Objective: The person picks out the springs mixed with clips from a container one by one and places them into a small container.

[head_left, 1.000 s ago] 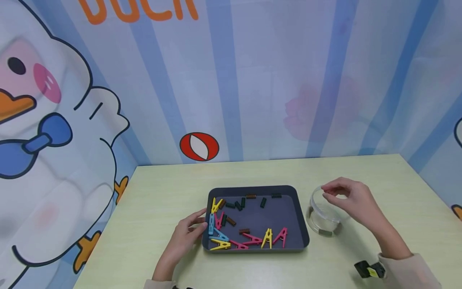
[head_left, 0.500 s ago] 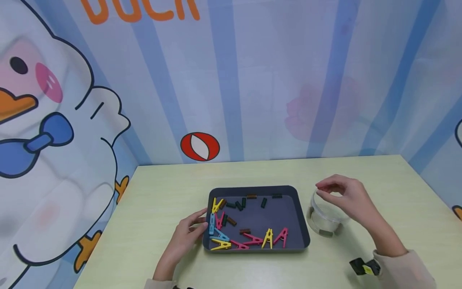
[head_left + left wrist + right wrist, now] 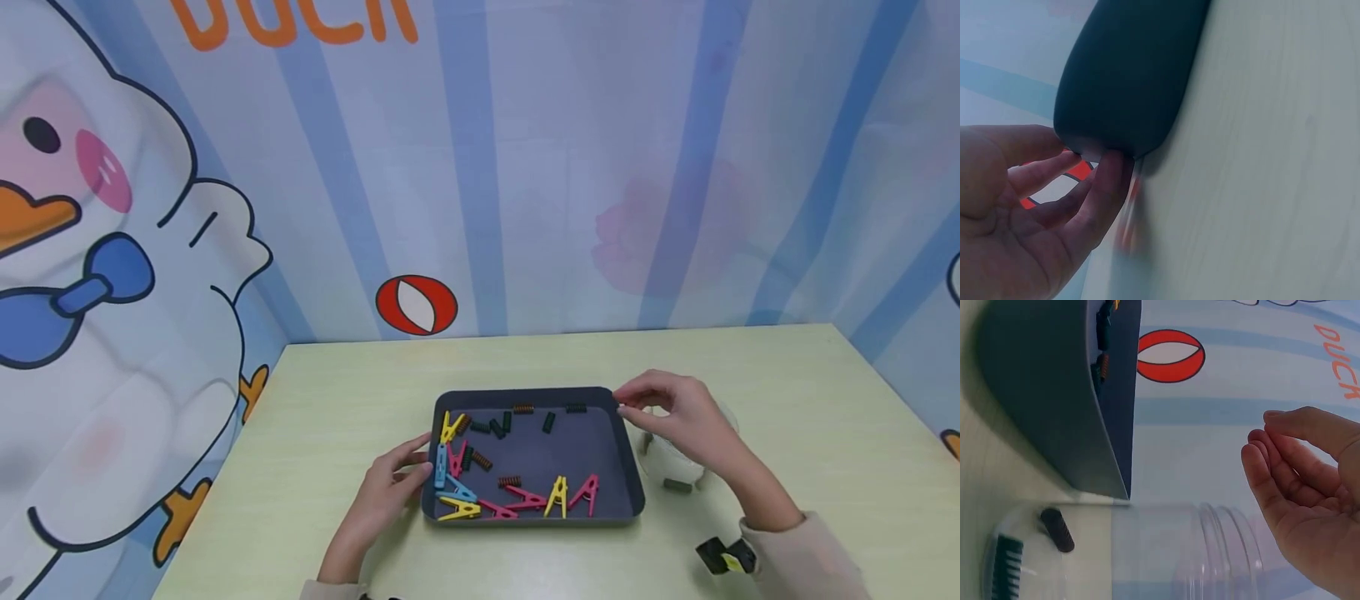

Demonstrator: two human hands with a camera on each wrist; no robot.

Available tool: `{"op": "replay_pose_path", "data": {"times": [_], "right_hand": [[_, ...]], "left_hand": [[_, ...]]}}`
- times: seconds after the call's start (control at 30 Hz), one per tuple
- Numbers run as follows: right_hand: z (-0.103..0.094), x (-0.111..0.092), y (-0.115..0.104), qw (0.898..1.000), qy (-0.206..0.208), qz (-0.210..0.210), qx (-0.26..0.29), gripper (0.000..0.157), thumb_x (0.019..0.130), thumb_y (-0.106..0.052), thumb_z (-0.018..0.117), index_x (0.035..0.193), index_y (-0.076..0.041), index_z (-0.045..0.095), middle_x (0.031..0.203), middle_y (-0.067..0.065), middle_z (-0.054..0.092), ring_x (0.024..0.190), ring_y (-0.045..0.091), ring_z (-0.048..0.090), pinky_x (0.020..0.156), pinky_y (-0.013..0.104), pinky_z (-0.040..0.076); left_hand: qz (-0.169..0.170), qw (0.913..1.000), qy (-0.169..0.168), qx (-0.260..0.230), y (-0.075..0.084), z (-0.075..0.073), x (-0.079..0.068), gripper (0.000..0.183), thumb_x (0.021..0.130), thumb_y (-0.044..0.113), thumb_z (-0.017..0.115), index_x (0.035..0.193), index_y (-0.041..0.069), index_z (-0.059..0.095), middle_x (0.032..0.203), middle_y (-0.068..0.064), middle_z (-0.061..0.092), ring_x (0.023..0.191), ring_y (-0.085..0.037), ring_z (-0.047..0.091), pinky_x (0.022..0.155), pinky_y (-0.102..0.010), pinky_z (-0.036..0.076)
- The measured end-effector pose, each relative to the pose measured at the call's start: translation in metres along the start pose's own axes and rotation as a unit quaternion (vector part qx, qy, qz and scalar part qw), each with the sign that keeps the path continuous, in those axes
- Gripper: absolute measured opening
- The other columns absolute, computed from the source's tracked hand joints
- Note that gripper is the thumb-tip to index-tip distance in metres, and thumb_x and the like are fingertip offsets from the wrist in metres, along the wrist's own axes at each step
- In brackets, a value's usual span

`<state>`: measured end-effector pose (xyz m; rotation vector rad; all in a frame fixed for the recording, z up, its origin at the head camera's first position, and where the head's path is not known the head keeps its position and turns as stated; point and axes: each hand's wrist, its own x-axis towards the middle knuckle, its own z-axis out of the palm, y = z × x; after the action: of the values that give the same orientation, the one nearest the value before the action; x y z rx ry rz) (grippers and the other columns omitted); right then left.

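A dark grey tray (image 3: 577, 446) holds several green springs (image 3: 549, 422), brown springs (image 3: 482, 460) and clothespins in yellow (image 3: 557, 496), pink (image 3: 588, 492) and blue (image 3: 441, 468). My left hand (image 3: 384, 493) holds the tray's left side; the left wrist view shows its fingertips (image 3: 1113, 164) against the end wall. At the tray's back right corner is my right hand (image 3: 678, 412), thumb and fingers a little apart, with nothing between them in the right wrist view. Behind that hand stands a clear jar (image 3: 1157, 550) with dark springs (image 3: 1058, 530) at its bottom, partly hidden in the head view.
Tray and jar stand on a pale wooden table (image 3: 360, 383), the jar just right of the tray. A striped blue cloth backdrop (image 3: 525, 208) with a cartoon duck rises behind and at the left.
My right hand has moved left from over the jar's mouth to the tray's back right corner. My left hand stays at the tray's left side.
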<state>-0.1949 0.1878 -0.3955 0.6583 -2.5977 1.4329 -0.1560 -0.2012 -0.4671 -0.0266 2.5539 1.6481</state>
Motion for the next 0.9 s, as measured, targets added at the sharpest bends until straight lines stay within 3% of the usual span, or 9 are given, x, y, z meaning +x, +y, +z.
{"op": "replay_pose_path", "data": {"times": [0.7, 0.9], "right_hand": [[0.056, 0.018, 0.004, 0.989, -0.118, -0.045, 0.082, 0.017, 0.088, -0.002, 0.074, 0.105, -0.003, 0.073, 0.102, 0.016, 0.069, 0.086, 0.017, 0.066, 0.077, 0.033, 0.058], [0.064, 0.021, 0.004, 0.985, -0.129, -0.059, 0.095, 0.018, 0.088, -0.002, 0.074, 0.107, 0.001, 0.072, 0.101, 0.012, 0.069, 0.086, 0.017, 0.066, 0.076, 0.033, 0.058]], "left_hand": [[0.004, 0.9999, 0.005, 0.008, 0.001, 0.001, 0.0, 0.044, 0.1, 0.01, 0.06, 0.143, 0.008, 0.054, 0.125, -0.017, 0.063, 0.109, -0.03, 0.062, 0.088, -0.041, 0.056], [-0.004, 1.0, 0.006, 0.003, 0.001, 0.001, -0.001, 0.044, 0.1, 0.01, 0.06, 0.144, 0.009, 0.054, 0.126, -0.016, 0.063, 0.109, -0.029, 0.062, 0.086, -0.04, 0.056]]}}
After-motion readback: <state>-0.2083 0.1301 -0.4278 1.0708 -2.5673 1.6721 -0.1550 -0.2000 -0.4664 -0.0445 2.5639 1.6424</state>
